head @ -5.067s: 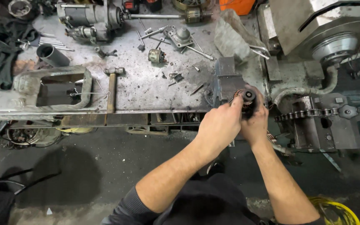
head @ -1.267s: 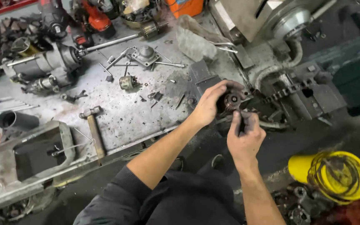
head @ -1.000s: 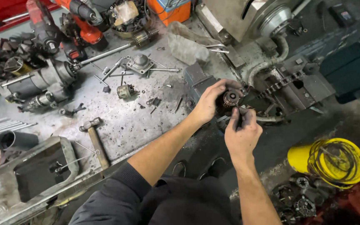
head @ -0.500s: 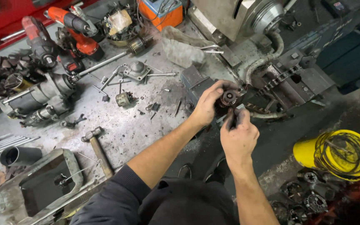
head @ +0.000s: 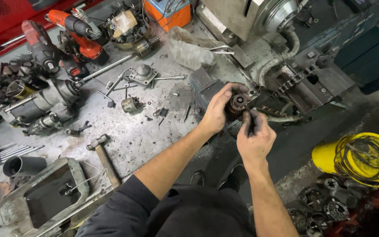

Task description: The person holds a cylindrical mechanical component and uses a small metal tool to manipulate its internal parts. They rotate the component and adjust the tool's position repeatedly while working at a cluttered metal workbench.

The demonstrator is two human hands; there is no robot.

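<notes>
At the table's (head: 154, 145) right edge the left hand (head: 218, 112) clamps a small gear (head: 237, 104) while the right hand (head: 255, 136) pinches a thin dark tool (head: 247, 127); greasy fingers could let either slip.

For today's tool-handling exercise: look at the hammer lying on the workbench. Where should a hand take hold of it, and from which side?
Grip the hammer on its wooden handle, near the free end that points toward the bench's near edge. Come from above, on the person's side. The handle lies flat, long and bare, while the metal head sits further in among small loose parts. Both the left hand and the right hand are busy at the small gear.
</notes>
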